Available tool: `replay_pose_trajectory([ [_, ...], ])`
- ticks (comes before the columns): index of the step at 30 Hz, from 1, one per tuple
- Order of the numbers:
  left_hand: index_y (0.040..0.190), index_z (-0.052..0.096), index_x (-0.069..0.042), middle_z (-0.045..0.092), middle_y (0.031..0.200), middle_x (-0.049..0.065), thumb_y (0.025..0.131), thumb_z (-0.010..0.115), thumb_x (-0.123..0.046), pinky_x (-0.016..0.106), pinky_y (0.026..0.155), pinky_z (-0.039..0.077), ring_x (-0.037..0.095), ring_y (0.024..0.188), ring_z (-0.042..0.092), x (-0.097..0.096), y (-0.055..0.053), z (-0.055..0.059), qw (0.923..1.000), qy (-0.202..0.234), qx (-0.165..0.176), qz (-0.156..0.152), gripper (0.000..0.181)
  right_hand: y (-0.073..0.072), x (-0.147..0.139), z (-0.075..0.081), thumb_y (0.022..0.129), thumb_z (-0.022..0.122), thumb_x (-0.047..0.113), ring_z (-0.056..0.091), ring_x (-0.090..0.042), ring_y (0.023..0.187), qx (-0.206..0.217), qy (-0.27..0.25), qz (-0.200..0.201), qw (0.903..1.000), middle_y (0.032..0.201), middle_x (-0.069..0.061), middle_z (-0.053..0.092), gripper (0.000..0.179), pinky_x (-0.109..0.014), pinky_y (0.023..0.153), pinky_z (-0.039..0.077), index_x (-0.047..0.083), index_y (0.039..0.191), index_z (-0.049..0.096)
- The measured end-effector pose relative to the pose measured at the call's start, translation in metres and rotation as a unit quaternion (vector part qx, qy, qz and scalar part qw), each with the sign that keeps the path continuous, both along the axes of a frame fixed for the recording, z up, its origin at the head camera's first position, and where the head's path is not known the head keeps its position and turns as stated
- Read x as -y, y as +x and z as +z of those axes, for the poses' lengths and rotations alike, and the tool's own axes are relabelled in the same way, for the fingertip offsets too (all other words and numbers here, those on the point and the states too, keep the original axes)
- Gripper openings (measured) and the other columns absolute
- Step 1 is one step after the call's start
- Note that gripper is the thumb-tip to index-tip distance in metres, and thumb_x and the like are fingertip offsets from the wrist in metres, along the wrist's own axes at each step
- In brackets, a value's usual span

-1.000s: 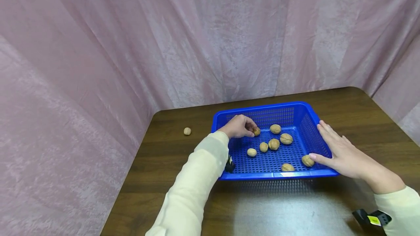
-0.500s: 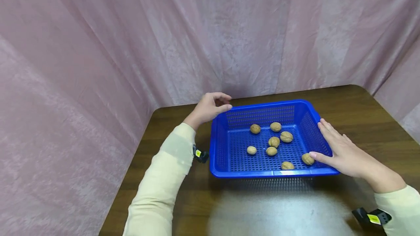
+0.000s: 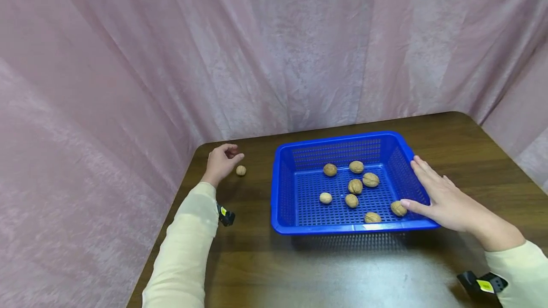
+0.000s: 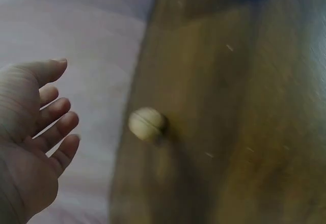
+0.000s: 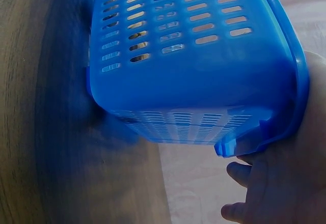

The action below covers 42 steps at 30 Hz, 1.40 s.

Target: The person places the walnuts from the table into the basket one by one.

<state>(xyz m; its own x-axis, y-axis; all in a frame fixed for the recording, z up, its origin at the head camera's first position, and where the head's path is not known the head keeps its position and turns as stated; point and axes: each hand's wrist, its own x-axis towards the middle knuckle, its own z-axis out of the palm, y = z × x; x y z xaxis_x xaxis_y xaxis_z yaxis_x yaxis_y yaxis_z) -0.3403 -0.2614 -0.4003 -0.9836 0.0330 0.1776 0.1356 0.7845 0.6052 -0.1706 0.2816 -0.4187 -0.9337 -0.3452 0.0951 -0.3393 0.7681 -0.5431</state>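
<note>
My left hand [image 3: 220,161] hovers at the table's left side with fingers loosely bent and nothing held. Just right of its thumb lies a single walnut [image 3: 241,170] on the wood; the left wrist view shows this walnut [image 4: 147,123] blurred, apart from the fingertips. A blue plastic basket [image 3: 282,228] with slotted walls holds several walnuts [image 3: 355,186], spread over its floor. My right hand [image 3: 447,198] rests on the basket's right rim, fingers straight along the outside and thumb over the front corner, overlapping a walnut [image 3: 398,208] there. In the right wrist view that hand [image 5: 285,183] lies against the rim.
The dark wooden table [image 3: 252,260] runs out to a left edge close to my left arm. Pink curtains [image 3: 274,51] hang behind and to the left of it. Each sleeve has a small black wrist camera [image 3: 225,215] strapped near the cuff.
My left hand has left a walnut at the basket's back left and travelled left to beside the lone walnut. One walnut inside has shifted slightly right. The right hand stays on the rim.
</note>
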Motion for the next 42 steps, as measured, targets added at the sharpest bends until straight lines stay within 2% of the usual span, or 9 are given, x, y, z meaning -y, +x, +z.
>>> replay_pose_trajectory([
  [5, 0.129, 0.058, -0.006, 0.061, 0.120, 0.013, 0.089, 0.070, -0.036, 0.045, 0.091, 0.047, 0.028, 0.108, 0.057, 0.015, -0.005, -0.032, 0.9993, -0.001, 0.028, 0.026, 0.051, 0.001, 0.000, 0.002, 0.093, 0.060, 0.044, -0.007, -0.032, 0.145, -0.004, -0.001, 0.001, 1.0000, 0.159, -0.019, -0.004, 0.094, -0.068, 0.106, -0.003, 0.003, 0.154, 0.001],
  [12, 0.130, 0.056, 0.000, 0.061, 0.122, 0.017, 0.086, 0.072, -0.040, 0.047, 0.097, 0.044, 0.033, 0.111, 0.058, 0.024, -0.002, -0.063, 0.9974, 0.006, 0.054, 0.048, 0.061, 0.001, 0.002, 0.004, 0.094, 0.059, 0.044, -0.007, -0.034, 0.145, 0.005, -0.002, 0.003, 1.0000, 0.159, -0.018, -0.005, 0.094, -0.069, 0.106, -0.003, 0.004, 0.154, 0.000],
  [16, 0.128, 0.057, 0.001, 0.061, 0.121, 0.018, 0.086, 0.073, -0.035, 0.048, 0.097, 0.043, 0.033, 0.111, 0.058, 0.022, -0.001, -0.073, 0.9973, -0.001, 0.053, 0.052, 0.058, 0.001, 0.002, 0.003, 0.094, 0.059, 0.044, -0.006, -0.033, 0.145, 0.004, -0.004, 0.001, 1.0000, 0.160, -0.017, -0.005, 0.093, -0.069, 0.106, -0.003, 0.005, 0.154, 0.000],
  [23, 0.125, 0.062, -0.005, 0.063, 0.116, 0.014, 0.083, 0.076, -0.035, 0.050, 0.092, 0.044, 0.033, 0.108, 0.057, 0.011, -0.002, -0.086, 0.9953, -0.027, 0.041, 0.084, 0.054, 0.001, 0.002, 0.001, 0.094, 0.059, 0.043, -0.003, -0.036, 0.145, 0.001, -0.009, 0.002, 1.0000, 0.160, -0.016, -0.005, 0.093, -0.070, 0.105, -0.001, 0.005, 0.154, 0.000],
  [29, 0.116, 0.068, -0.005, 0.064, 0.112, 0.015, 0.080, 0.079, -0.031, 0.050, 0.090, 0.043, 0.035, 0.107, 0.056, 0.005, 0.002, -0.093, 0.9943, -0.041, 0.001, 0.099, 0.046, 0.000, 0.004, 0.002, 0.093, 0.059, 0.044, -0.002, -0.038, 0.145, 0.005, -0.008, -0.001, 1.0000, 0.160, -0.015, -0.005, 0.093, -0.070, 0.105, 0.000, 0.007, 0.155, 0.000],
  [35, 0.118, 0.068, -0.005, 0.065, 0.109, 0.015, 0.081, 0.077, -0.029, 0.048, 0.088, 0.045, 0.033, 0.103, 0.058, 0.008, 0.004, -0.095, 0.9946, -0.033, -0.013, 0.098, 0.045, -0.001, 0.005, 0.001, 0.093, 0.059, 0.045, -0.002, -0.038, 0.145, 0.002, -0.006, -0.002, 1.0000, 0.160, -0.015, -0.005, 0.094, -0.071, 0.105, 0.001, 0.007, 0.155, 0.000],
  [39, 0.116, 0.069, -0.004, 0.069, 0.103, 0.012, 0.081, 0.078, -0.027, 0.042, 0.083, 0.049, 0.028, 0.094, 0.063, 0.005, 0.004, -0.082, 0.9960, -0.006, -0.036, 0.082, 0.043, -0.001, 0.003, 0.000, 0.093, 0.059, 0.045, -0.002, -0.037, 0.145, 0.001, -0.005, -0.004, 1.0000, 0.160, -0.013, -0.007, 0.094, -0.070, 0.105, 0.001, 0.007, 0.154, -0.001],
  [42, 0.114, 0.069, -0.005, 0.070, 0.097, 0.008, 0.081, 0.079, -0.029, 0.038, 0.078, 0.051, 0.023, 0.087, 0.064, -0.004, 0.006, -0.063, 0.9968, 0.005, -0.059, 0.055, 0.042, 0.000, 0.002, -0.001, 0.094, 0.059, 0.046, -0.002, -0.038, 0.145, 0.003, -0.005, -0.006, 1.0000, 0.160, -0.012, -0.008, 0.094, -0.069, 0.106, -0.001, 0.006, 0.154, -0.001],
])
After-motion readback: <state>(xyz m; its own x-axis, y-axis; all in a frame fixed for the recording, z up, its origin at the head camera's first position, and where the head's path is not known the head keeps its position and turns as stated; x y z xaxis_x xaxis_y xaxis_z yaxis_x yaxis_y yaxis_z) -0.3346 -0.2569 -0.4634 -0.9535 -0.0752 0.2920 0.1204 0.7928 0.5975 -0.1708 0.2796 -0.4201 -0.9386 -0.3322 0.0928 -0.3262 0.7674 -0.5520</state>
